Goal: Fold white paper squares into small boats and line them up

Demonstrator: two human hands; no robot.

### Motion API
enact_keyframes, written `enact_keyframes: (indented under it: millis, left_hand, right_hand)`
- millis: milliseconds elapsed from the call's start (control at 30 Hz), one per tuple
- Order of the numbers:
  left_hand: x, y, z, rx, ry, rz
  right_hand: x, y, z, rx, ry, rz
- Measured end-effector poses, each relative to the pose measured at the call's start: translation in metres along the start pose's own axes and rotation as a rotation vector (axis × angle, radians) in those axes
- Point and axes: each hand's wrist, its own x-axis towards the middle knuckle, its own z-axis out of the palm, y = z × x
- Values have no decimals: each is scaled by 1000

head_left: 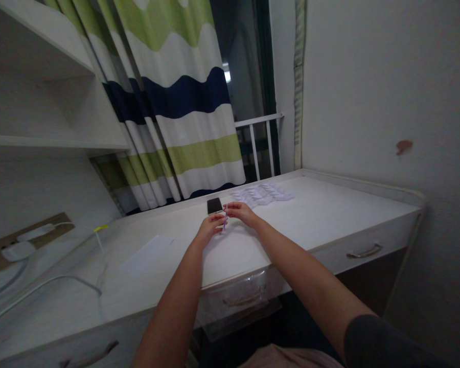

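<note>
Fingers (215,221) of both hands pinch thin purple-white stick (225,220), slightly tilted btwn fingertips above desk (322,214), just nr black phone (214,205); white paper scraps (262,194) lie far right of hands, flat white sheet (145,254) near left.
</note>
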Motion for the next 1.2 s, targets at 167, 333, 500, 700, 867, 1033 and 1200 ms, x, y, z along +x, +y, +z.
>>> enact_keyframes:
  millis: [167, 333, 500, 700, 867, 1033, 1200]
  left_hand:
    - [-1, 1, 2, -72, 26, 37]
    - [0, 0, 2, -60, 63, 63]
    - [1, -2, 2, -23, 82, 68]
    - [2, -3, 1, -34, 66, 68]
    - [4, -4, 1, -88, 7, 52]
    - [2, -2, 2, -132, -29, 38]
    - [-1, 2, 2, -200, -58, 7]
  right_hand:
    - [0, 5, -1, -34, -45, 26]
    - [0, 4, -1, -113, -35, 53]
    - [1, 3, 0, -142, -20, 63]
    - [0, 2, 0, -164, -21, 82]
    - [-3, -1, 1, -107, -44, 119]
    - [-9, -7, 4, 1, -96, 167]
    - [-11, -10, 5, 77, -165, 188]
